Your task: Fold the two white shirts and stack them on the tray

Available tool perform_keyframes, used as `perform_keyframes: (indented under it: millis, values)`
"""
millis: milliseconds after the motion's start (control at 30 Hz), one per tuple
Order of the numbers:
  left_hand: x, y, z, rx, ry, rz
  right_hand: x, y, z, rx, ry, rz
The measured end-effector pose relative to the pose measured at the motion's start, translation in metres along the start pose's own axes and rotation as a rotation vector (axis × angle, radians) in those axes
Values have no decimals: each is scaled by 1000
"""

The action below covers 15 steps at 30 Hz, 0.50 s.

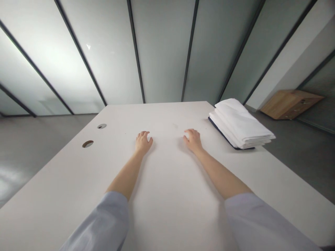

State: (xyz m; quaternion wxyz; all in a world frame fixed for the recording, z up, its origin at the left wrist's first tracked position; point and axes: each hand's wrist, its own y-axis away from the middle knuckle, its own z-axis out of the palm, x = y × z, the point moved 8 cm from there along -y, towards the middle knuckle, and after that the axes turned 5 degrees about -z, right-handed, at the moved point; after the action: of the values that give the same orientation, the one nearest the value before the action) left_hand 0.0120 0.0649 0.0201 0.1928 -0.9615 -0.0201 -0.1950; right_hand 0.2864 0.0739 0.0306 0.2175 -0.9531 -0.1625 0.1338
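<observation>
Both arms reach forward over a white table (162, 195). My left hand (143, 142) is left of the middle, its fingers bent and the thumb held apart, with nothing in it. My right hand (193, 140) mirrors it on the other side, fingers slightly curled and apart, also holding nothing. A gap of bare tabletop lies between the two. To the right of my right hand, apart from it, a stack of folded white cloth (240, 122) rests on a thin dark flat item (222, 134), mostly covered by the cloth.
Two round holes pass through the tabletop at the left, a nearer hole (88, 143) and a farther hole (102, 126). Behind the table runs a frosted glass wall (162, 52) with dark frames. A wooden cabinet (290, 104) stands on the grey floor at the far right.
</observation>
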Motion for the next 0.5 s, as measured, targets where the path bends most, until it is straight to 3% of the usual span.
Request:
perform_keyframes:
  millis: [100, 300, 500]
  values:
    - [6, 1, 9, -64, -18, 58, -15, 9, 28, -121, 1, -80]
    - [11, 6, 23, -182, -115, 73, 1, 13, 28, -138, 34, -36]
    - [0, 11, 42, -345, -229, 18, 11, 16, 45, -300, 103, 25]
